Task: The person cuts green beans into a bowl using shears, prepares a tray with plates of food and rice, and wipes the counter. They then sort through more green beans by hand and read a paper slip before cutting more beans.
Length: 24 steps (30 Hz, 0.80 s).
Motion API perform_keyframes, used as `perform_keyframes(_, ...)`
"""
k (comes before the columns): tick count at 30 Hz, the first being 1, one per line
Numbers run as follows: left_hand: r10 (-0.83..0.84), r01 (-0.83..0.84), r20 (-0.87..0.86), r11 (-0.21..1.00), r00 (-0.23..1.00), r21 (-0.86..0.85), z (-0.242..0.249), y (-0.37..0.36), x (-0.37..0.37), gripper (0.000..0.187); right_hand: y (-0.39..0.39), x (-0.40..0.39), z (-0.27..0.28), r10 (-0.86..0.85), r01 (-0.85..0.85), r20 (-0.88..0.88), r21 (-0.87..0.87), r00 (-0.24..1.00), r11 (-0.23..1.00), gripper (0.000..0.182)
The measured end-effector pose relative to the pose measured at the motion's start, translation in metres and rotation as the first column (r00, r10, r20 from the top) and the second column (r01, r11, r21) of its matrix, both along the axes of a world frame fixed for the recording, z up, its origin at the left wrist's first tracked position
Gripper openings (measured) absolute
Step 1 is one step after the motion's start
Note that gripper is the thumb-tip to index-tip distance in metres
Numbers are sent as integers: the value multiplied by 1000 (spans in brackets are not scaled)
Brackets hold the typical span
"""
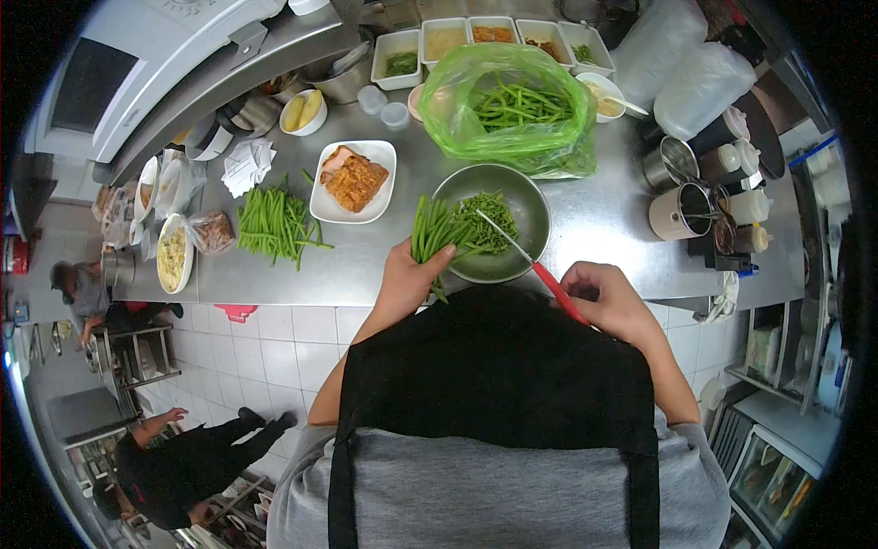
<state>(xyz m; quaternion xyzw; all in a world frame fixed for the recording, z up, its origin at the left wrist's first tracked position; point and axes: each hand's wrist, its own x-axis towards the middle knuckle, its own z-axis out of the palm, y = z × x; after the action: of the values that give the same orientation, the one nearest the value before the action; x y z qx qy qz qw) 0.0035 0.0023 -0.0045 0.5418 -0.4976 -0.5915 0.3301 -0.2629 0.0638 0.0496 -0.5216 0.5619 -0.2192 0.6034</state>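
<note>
Left hand (409, 273): pinching bean bunch (433, 231), at left side of bowl (533, 212) | Right hand (611, 297): fingers curled at red-handled cutter (554, 285), its blade slanting forward-left over chopped beans (491, 234), tip just right of bunch.

White square tiles cover the floor (279, 348) behind the steel counter (613, 220). A glass-fronted fridge (777, 471) stands on the right.
</note>
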Motion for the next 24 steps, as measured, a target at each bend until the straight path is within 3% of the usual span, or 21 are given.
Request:
perform_keyframes(5,4,-2,-109,1000,994,14,-1,1,-3,18,0,6,-2,83,-89,-63,-96,995,991,11)
perform_keyframes(11,-15,24,-75,991,997,129,3,1,-2,23,-2,9,-4,59,-66,-82,-77,995,995,11)
perform_keyframes(24,-70,86,-112,986,991,144,4,0,-3,26,-2,6,-4,57,-59,-23,-95,998,994,9)
